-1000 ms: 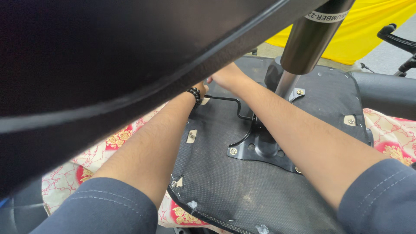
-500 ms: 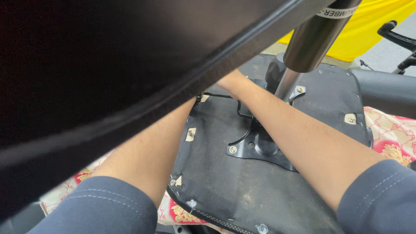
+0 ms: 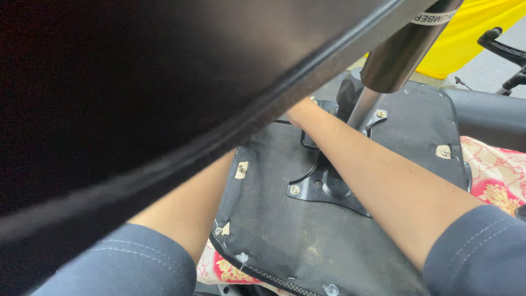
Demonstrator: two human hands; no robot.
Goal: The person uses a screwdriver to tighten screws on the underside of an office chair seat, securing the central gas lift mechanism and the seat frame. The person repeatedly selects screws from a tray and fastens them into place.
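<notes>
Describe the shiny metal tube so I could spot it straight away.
Start at the big upturned black seat base lying on the flowered cloth. From the black metal plate bolted at its middle rises the gas cylinder: the only smooth, round silvery column, thin below, thicker and darker above.

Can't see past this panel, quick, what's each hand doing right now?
Left hand: hidden behind the black panel; cannot tell.
Right hand: only its wrist end shows beside the metal post; cannot tell.

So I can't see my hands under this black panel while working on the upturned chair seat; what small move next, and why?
Probably tilt your head or ease the black panel aside. It fills most of the view and hides both hands; only the forearms show, reaching past the metal mounting plate and the gas cylinder on the seat underside.
</notes>
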